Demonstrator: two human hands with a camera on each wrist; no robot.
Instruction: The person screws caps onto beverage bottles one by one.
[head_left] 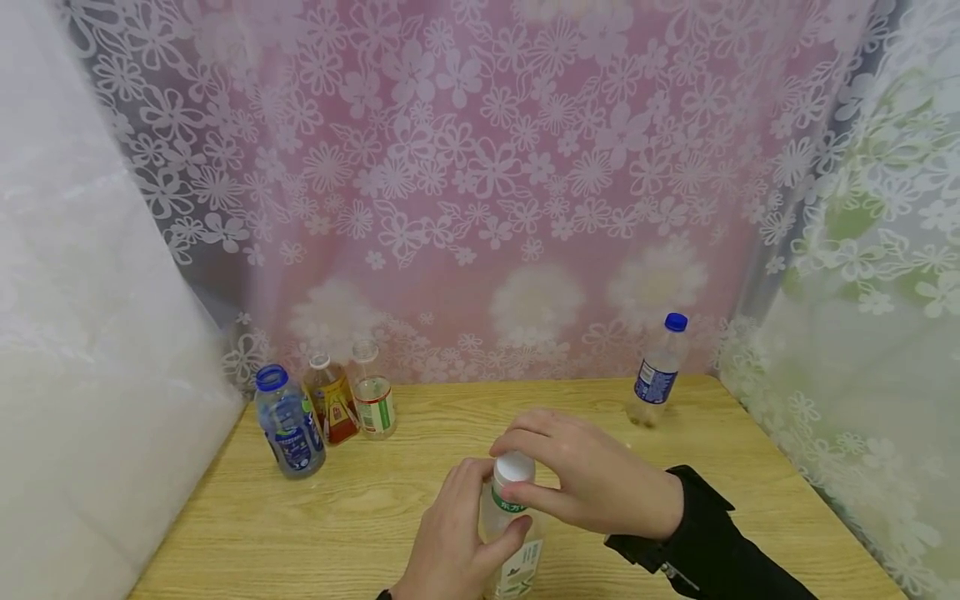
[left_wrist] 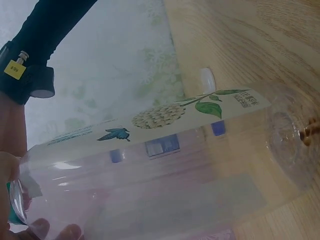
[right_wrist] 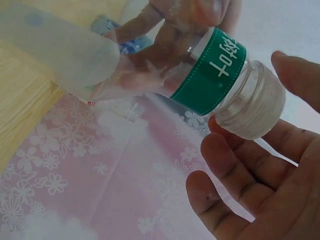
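Note:
A clear plastic bottle (head_left: 516, 533) with a green neck band and a white top (head_left: 515, 467) stands upright at the table's front. My left hand (head_left: 457, 533) grips it around the upper body, thumb on the near side. My right hand (head_left: 577, 471) is around the top, index finger bent over the far side and thumb by the near side. In the right wrist view the right thumb (right_wrist: 300, 80) stands apart from the ridged whitish top, its fingers spread beneath. The left wrist view shows the bottle's label (left_wrist: 160, 117) with a flower and a butterfly.
At the back left stand a blue-ringed bottle (head_left: 292, 433), a red-and-yellow-labelled bottle (head_left: 335, 404) and a clear bottle (head_left: 375, 400). A blue-capped bottle (head_left: 656, 375) stands back right. A small white piece (left_wrist: 207, 80) shows beside the held bottle. Flowered curtains (head_left: 487, 167) enclose the table.

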